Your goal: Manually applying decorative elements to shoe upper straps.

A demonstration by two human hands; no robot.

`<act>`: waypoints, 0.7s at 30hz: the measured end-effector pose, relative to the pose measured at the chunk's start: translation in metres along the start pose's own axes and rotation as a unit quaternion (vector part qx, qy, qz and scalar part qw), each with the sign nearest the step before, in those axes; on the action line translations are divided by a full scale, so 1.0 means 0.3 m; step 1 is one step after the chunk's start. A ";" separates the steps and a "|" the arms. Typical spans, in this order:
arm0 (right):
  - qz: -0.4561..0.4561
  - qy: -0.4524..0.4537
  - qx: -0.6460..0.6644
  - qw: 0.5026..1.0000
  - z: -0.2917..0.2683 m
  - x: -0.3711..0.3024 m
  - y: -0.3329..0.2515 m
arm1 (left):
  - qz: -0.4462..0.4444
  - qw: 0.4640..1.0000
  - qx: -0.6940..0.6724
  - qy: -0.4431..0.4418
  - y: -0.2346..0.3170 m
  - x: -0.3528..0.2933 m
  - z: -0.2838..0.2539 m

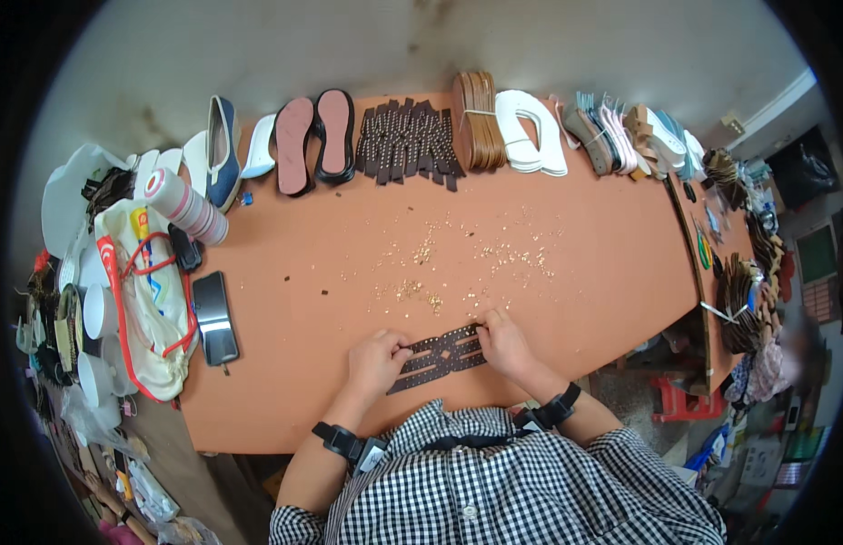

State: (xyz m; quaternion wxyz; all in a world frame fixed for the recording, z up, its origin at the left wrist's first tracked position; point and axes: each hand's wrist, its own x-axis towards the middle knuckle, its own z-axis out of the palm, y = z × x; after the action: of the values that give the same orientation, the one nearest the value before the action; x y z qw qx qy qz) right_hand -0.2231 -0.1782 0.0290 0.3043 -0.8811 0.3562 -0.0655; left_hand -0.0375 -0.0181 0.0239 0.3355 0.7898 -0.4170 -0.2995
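A dark brown cut-out shoe strap (440,363) with rows of small studs or holes lies across the table's near edge, close to my body. My left hand (376,363) has its fingers closed on the strap's left end. At the other end, my right hand (507,345) pinches the upper right corner. Slits and a small square opening show in the middle of the strap. Just beyond my hands, small gold studs (412,292) are scattered loosely over the tabletop. A pile of similar dark studded straps (408,141) lies at the far edge.
The orange-brown table (285,363) holds a phone (215,318), a white drawstring bag (144,300) and a striped bottle (185,207) at left. Pink-lined soles (295,145), bundled brown insoles (479,123) and white sole pieces (530,132) line the back. A red stool (685,400) stands at lower right.
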 end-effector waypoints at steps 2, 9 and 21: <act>0.035 0.036 0.012 0.999 -0.009 0.025 0.018 | 0.003 1.000 0.009 0.006 0.014 -0.003 -0.009; 0.044 0.161 0.009 0.986 -0.033 0.150 0.152 | -0.013 1.000 0.015 -0.003 0.015 -0.008 -0.010; 0.045 0.092 -0.046 0.994 -0.063 0.229 0.132 | 0.005 1.000 0.004 0.010 0.015 0.007 -0.008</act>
State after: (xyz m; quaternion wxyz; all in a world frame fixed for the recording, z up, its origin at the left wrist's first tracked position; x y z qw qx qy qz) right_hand -0.2018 -0.2555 0.0141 0.2323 -0.8674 0.4245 -0.1158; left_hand -0.0366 -0.0213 0.0285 0.3383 0.7920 -0.4190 -0.2878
